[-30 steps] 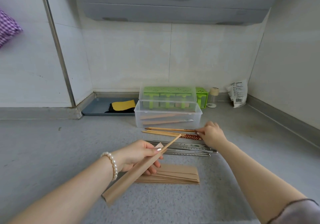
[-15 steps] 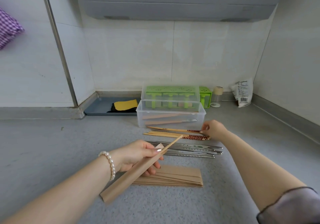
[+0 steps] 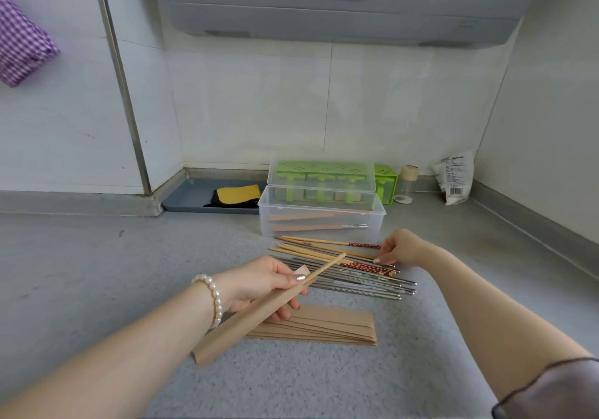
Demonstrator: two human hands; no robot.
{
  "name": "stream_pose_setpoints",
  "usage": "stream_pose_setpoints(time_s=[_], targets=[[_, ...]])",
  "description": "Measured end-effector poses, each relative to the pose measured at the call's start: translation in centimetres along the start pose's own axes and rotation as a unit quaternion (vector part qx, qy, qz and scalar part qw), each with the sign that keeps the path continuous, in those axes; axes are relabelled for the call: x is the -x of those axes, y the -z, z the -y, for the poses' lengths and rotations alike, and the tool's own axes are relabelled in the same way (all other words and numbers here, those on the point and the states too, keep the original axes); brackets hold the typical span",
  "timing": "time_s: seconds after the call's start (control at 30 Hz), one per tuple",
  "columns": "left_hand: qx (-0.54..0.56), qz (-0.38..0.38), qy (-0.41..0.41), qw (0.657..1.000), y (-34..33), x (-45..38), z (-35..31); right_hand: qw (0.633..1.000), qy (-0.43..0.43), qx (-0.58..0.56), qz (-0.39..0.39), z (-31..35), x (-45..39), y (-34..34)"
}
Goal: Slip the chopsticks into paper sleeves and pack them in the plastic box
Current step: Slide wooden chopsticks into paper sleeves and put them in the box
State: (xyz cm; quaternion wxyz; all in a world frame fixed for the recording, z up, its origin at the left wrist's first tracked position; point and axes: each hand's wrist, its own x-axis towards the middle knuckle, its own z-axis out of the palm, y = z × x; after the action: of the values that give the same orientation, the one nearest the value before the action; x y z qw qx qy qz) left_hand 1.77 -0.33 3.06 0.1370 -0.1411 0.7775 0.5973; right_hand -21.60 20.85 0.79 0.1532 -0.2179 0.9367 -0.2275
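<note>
My left hand (image 3: pixel 262 284) grips a brown paper sleeve (image 3: pixel 246 323) with one wooden chopstick (image 3: pixel 327 267) sticking out of its top. My right hand (image 3: pixel 400 247) pinches the red-patterned end of a wooden chopstick in the loose pile of wooden chopsticks (image 3: pixel 319 250). Several metal chopsticks (image 3: pixel 363 284) lie just in front of that pile. A stack of flat paper sleeves (image 3: pixel 327 324) lies on the counter under my left hand. The clear plastic box (image 3: pixel 319 219) stands behind the chopsticks and holds sleeved chopsticks.
A clear-lidded green popsicle mould (image 3: pixel 324 179) sits behind the box. A small jar (image 3: pixel 406 183) and a white packet (image 3: pixel 455 179) stand at the back right wall. A grey tray (image 3: pixel 191 196) with a yellow-black cloth lies at the back left.
My right hand has shifted slightly along the wooden chopsticks and now pinches one at its patterned end. My left hand keeps holding the sleeve with the chopstick in it.
</note>
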Motion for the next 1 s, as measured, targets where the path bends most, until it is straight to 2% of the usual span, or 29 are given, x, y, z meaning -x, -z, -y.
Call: stream_pose_setpoints(time_s=[0.13,0.23,0.3,0.4,0.47,0.57,0.8,1.0], targets=[[-0.009,-0.007,-0.003,1.000,-0.2,0.4,0.0,0.998,0.016,-0.027,-0.053,0.2,1.5,0.2],[-0.011,-0.010,-0.007,1.000,-0.2,0.7,-0.2,0.983,0.055,-0.145,-0.101,0.6,3.3,1.5],[-0.015,-0.017,-0.009,1.000,-0.3,1.1,-0.4,0.944,0.083,-0.294,-0.122,0.9,5.0,2.6],[-0.017,-0.022,-0.015,1.000,-0.5,1.6,-0.6,0.839,0.108,-0.525,-0.099,0.9,7.6,4.0],[-0.008,-0.012,-0.024,1.000,-0.8,2.0,-0.8,0.790,0.128,-0.596,-0.065,0.8,9.3,4.5],[-0.007,0.013,-0.040,0.999,-1.3,2.5,-1.1,0.755,0.146,-0.637,-0.059,0.6,10.8,5.0],[-0.015,0.055,-0.059,0.997,-1.6,3.4,-1.4,0.783,0.147,-0.590,-0.131,0.1,12.2,5.4],[-0.026,0.068,-0.061,0.995,-1.7,4.2,-1.6,0.777,0.154,-0.586,-0.170,0.5,12.8,6.0]])
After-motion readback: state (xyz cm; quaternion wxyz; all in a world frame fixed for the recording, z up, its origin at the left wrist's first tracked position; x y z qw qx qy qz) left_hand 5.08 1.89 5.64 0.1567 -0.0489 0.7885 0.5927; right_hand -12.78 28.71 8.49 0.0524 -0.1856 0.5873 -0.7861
